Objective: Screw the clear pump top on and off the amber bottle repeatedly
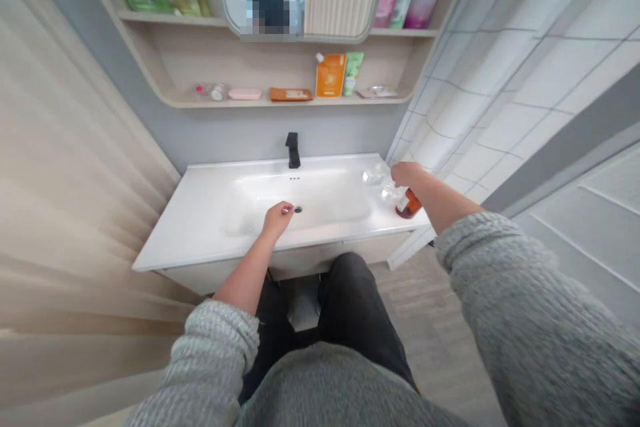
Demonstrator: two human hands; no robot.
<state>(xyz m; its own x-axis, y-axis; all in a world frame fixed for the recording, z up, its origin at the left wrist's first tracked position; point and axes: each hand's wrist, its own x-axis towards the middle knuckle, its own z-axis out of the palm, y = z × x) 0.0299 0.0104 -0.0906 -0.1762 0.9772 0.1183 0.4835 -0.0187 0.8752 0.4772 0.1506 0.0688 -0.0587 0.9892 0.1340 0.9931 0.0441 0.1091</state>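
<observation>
I stand before a white sink point(210, 213) with a black faucet point(293, 149). My left hand point(277, 217) reaches into the basin with its fingers pinched together, right beside the drain point(298, 209); what it pinches looks small and pale and I cannot name it. My right hand point(406, 175) is at the sink's right rim, fingers curled over the top of an amber bottle point(407, 203) with a clear top. A clear glass object point(374, 177) sits just left of that hand.
A shelf point(290, 101) above the sink holds an orange pouch point(330, 75), a green tube, a pink soap dish and small jars. A mirror hangs higher, with bottles either side. A tiled wall stands on the right, a panelled wall on the left.
</observation>
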